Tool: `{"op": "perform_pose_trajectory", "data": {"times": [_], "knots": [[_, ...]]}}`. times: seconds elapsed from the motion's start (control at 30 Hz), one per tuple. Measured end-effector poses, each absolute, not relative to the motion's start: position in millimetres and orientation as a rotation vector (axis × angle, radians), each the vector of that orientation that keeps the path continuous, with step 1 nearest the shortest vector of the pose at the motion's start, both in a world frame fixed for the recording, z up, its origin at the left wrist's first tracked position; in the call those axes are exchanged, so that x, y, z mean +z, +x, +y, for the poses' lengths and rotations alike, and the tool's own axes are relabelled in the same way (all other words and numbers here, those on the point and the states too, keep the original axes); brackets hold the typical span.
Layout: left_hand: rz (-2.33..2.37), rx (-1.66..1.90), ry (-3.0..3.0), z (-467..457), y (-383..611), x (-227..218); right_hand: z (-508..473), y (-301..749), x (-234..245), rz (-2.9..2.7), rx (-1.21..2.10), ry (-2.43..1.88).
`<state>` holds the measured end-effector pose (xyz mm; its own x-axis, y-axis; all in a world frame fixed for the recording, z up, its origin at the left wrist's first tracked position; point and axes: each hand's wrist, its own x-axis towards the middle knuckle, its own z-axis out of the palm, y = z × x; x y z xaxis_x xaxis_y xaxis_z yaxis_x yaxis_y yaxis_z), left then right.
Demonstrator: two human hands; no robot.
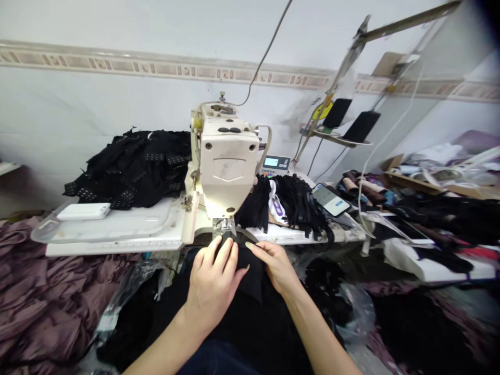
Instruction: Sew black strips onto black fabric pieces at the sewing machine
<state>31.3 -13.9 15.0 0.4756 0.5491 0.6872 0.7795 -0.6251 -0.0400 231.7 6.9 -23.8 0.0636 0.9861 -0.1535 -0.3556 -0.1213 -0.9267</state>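
A white sewing machine (pixel 228 161) faces me, its metal presser foot area (pixel 223 225) low at the front. Black fabric (pixel 250 273) runs from under that spot down over my lap. My left hand (pixel 214 276) lies on the cloth just in front of the presser foot, fingers stretched forward and thumb apart. To its right, my right hand (pixel 275 263) pinches an edge of the same fabric between thumb and fingers. The needle itself is too small to make out, and the cloth's far end is hidden behind my left fingers.
Black garment pieces (pixel 136 164) are heaped left of the machine, near a white box-shaped device (pixel 84 211). Black straps (pixel 300 203), a phone (pixel 331 199) and a control panel (pixel 275 163) lie right. Thread cones (pixel 361 126) stand above. Mauve cloth (pixel 42 291) fills the lower left.
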Motion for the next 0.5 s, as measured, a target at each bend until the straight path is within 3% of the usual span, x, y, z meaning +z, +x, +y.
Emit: {"op": "perform_pose_trajectory", "data": {"times": [0.33,0.5], "knots": [[-1.124,-0.899,-2.379,1,33,15,25,232,-36,-0.994,1.260,-1.099],[-1.108,-1.058,-2.446,-1,23,12,20,245,-45,-1.425,1.034,-1.179]]}}
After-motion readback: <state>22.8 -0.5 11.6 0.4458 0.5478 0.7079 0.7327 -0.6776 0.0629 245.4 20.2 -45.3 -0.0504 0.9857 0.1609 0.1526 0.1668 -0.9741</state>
